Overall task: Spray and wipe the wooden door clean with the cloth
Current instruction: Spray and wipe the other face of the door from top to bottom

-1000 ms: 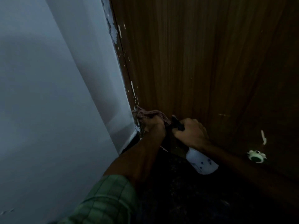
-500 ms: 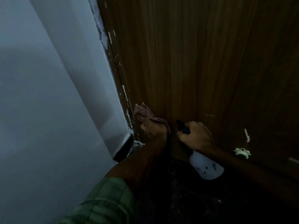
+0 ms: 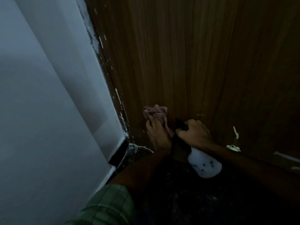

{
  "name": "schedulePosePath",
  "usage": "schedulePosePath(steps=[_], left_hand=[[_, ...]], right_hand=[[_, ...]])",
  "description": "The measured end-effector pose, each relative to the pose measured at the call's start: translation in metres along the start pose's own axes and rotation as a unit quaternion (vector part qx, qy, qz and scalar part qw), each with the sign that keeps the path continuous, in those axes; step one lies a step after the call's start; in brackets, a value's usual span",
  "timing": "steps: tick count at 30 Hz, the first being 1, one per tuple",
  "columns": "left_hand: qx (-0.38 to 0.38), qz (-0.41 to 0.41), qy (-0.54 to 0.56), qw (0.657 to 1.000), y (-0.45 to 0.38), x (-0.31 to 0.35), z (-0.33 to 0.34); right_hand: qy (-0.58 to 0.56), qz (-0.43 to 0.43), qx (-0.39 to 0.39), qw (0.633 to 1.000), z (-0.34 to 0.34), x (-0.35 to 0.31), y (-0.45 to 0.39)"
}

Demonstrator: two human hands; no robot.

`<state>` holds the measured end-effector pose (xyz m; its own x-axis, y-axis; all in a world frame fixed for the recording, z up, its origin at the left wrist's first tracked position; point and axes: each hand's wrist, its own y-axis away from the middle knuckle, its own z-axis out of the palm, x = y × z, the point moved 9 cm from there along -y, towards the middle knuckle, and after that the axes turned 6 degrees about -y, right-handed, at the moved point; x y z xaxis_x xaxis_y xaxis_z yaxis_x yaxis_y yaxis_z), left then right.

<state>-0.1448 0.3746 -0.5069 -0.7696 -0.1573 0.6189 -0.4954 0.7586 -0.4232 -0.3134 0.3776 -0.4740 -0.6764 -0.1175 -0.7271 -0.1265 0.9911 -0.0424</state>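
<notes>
Closest to me, a green checked sleeve [image 3: 105,207] is showing at the bottom, with the bare forearm reaching out over the dark speckled floor [image 3: 186,200]. To the right, the white spray bottle [image 3: 205,163] is hanging tilted, its body low over the floor and its black nozzle pointing up towards the door. The right hand [image 3: 194,134] is gripping it round the neck, fingers curled over the black spray head. Just beside it, the left hand [image 3: 158,135] is pressing a crumpled reddish checked cloth [image 3: 155,113] against the lowest part of the wooden door [image 3: 186,54]; the fingers are lying over the cloth, which is bunching out above the fingertips and trailing down between the two hands. The door is standing dark brown with vertical grain, flecked with pale paint marks along its left edge and near its bottom right. A small pale doorstop [image 3: 233,147] is sitting low against the door on the right. On the left, the blue-grey wall [image 3: 48,95] is meeting the door edge, with a black skirting strip [image 3: 119,151] at its foot.
</notes>
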Motion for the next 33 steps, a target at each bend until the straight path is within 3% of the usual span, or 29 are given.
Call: schedulePosePath(steps=[3, 5, 6, 8, 9, 10, 11, 12, 14, 17, 18, 19, 22, 24, 26, 30, 31, 32, 33], left_hand=[[0.014, 0.195, -0.118, 0.974, 0.014, 0.011, 0.01], [0.012, 0.266, -0.138, 0.954, 0.007, 0.013, 0.01], [0.016, 0.254, -0.126, 0.959, 0.0, 0.019, -0.003], [0.025, 0.101, -0.014, 0.994, -0.021, 0.022, -0.028], [0.039, 0.016, 0.052, 0.998, -0.032, 0.026, -0.037], [0.043, -0.018, 0.088, 0.995, -0.032, 0.034, -0.043], [0.054, 0.01, 0.063, 0.997, -0.034, 0.043, -0.05], [0.052, 0.098, -0.015, 0.994, -0.03, 0.051, -0.046], [-0.003, 0.326, -0.184, 0.927, -0.003, 0.058, -0.012], [-0.008, 0.642, -0.305, 0.703, 0.054, 0.047, 0.035], [0.017, 0.678, -0.318, 0.662, 0.056, 0.052, 0.036], [0.038, 0.671, -0.307, 0.674, 0.048, 0.063, 0.028], [0.079, 0.495, -0.187, 0.845, 0.014, 0.105, -0.021], [0.074, 0.445, -0.163, 0.878, 0.019, 0.116, -0.024], [0.091, 0.503, -0.191, 0.838, 0.034, 0.11, -0.011], [0.072, 0.675, -0.283, 0.678, 0.052, 0.078, 0.013], [0.084, 0.681, -0.288, 0.668, 0.049, 0.08, 0.007], [0.092, 0.662, -0.281, 0.689, 0.043, 0.086, -0.004], [0.092, 0.621, -0.262, 0.733, 0.036, 0.094, -0.015]], right_hand=[[-0.003, -0.004, 0.011, 1.0, -0.013, 0.002, 0.004], [-0.013, 0.0, 0.021, 1.0, -0.021, 0.009, 0.007], [-0.01, 0.006, 0.025, 1.0, -0.025, 0.013, 0.008], [0.002, 0.017, 0.032, 0.999, -0.032, 0.021, 0.013], [0.005, 0.021, 0.037, 0.999, -0.035, 0.025, 0.014], [0.012, 0.028, 0.042, 0.999, -0.04, 0.032, 0.02], [0.017, 0.027, 0.042, 0.999, -0.043, 0.032, 0.022], [0.016, 0.03, 0.043, 0.998, -0.046, 0.035, 0.028], [0.011, 0.038, 0.043, 0.998, -0.052, 0.041, 0.033], [0.011, 0.026, 0.047, 0.998, -0.063, 0.041, 0.041], [0.012, 0.021, 0.043, 0.999, -0.066, 0.04, 0.042], [0.009, 0.018, 0.038, 0.999, -0.068, 0.039, 0.044], [0.007, 0.027, 0.052, 0.998, -0.077, 0.04, 0.045], [0.013, 0.029, 0.064, 0.997, -0.081, 0.042, 0.045], [0.017, 0.025, 0.063, 0.998, -0.079, 0.04, 0.046], [0.034, 0.033, 0.046, 0.998, -0.074, 0.042, 0.053], [0.04, 0.035, 0.04, 0.998, -0.073, 0.044, 0.055], [0.042, 0.041, 0.037, 0.998, -0.073, 0.045, 0.058], [0.044, 0.046, 0.039, 0.997, -0.075, 0.048, 0.058]])
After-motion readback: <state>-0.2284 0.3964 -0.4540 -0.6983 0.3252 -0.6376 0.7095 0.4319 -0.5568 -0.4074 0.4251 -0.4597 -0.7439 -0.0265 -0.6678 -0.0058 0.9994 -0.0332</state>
